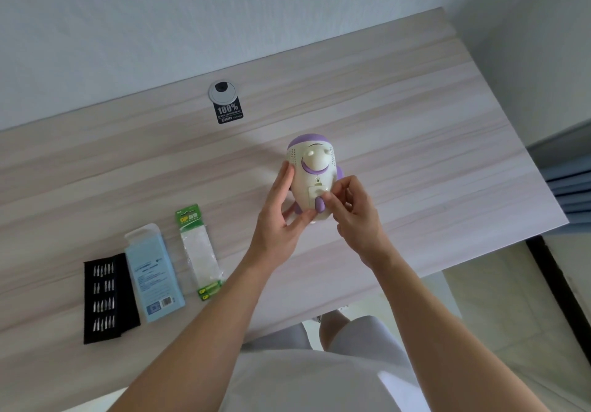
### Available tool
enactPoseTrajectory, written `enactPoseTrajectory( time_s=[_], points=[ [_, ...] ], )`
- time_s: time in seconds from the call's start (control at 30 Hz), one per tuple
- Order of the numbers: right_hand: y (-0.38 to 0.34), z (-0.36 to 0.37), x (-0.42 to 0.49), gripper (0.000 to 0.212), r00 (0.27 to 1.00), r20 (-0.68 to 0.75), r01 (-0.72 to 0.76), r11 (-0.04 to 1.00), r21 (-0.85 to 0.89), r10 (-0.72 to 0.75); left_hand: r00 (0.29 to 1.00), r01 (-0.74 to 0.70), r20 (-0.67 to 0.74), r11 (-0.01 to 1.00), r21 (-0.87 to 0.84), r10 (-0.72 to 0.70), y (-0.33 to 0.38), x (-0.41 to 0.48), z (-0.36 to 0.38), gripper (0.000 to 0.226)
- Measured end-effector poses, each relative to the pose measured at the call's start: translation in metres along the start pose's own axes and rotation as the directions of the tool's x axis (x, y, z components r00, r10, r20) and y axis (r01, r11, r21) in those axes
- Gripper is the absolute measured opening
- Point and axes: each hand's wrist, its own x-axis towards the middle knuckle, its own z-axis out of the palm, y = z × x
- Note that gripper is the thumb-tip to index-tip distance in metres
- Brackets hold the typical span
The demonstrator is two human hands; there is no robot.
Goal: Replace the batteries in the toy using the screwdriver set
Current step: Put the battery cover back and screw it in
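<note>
toy (pixel 315 171) head-end away; left hand (pixel 277 223) gripping, right hand (pixel 353 215) pinching it

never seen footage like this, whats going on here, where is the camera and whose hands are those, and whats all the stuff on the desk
There is no machine here. These are a person's two bare hands, filmed by one wide-angle camera worn on their head, looking forward and down. That is why both arms come in from the bottom edge.

The left hand holds a white and purple toy by its side, turned so that a small hatch faces the camera. The right hand has its curled fingertips at that hatch. I cannot tell whether they pinch anything small.

On the wooden table, to the left, lie a black tray of screwdriver bits, a pale blue box and a battery pack with green ends. Further back are a round cable port and a black sticker.
</note>
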Motion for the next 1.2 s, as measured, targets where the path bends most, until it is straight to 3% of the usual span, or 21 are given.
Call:
enactPoseTrajectory(
  time_s=[0.13,0.2,0.33,0.73,1.0,1.2],
  points=[
    [-0.004,-0.002,0.002,0.019,0.999,0.043,-0.002,1.0,0.001,0.002,1.0,0.027,0.007,1.0,-0.001,-0.027,0.006,0.002,-0.006,0.075],
    [-0.006,-0.002,0.004,0.021,1.0,0.023,-0.009,1.0,-0.021,0.01,1.0,0.014,-0.019,1.0,0.01,-0.014,0.01,0.005,-0.006,0.061],
    [-0.008,0.003,0.012,0.03,0.999,-0.034,-0.027,0.994,-0.102,0.023,0.97,0.021,-0.244,0.993,0.119,0.008,0.01,0.011,0.004,0.05],
    [-0.014,-0.013,0.019,0.031,0.992,0.08,-0.08,0.985,-0.154,0.093,0.923,0.086,-0.384,0.977,0.197,-0.004,0.011,0.005,0.02,0.056],
    [-0.02,-0.015,0.024,0.035,0.987,0.153,-0.011,0.964,-0.266,0.054,0.889,0.142,-0.457,0.958,0.248,-0.014,0.018,-0.002,0.027,0.049],
    [-0.022,-0.016,0.029,0.033,0.98,0.198,0.062,0.947,-0.315,0.002,0.869,0.16,-0.49,0.975,0.155,-0.065,0.019,-0.008,0.026,0.056]
  ],
)
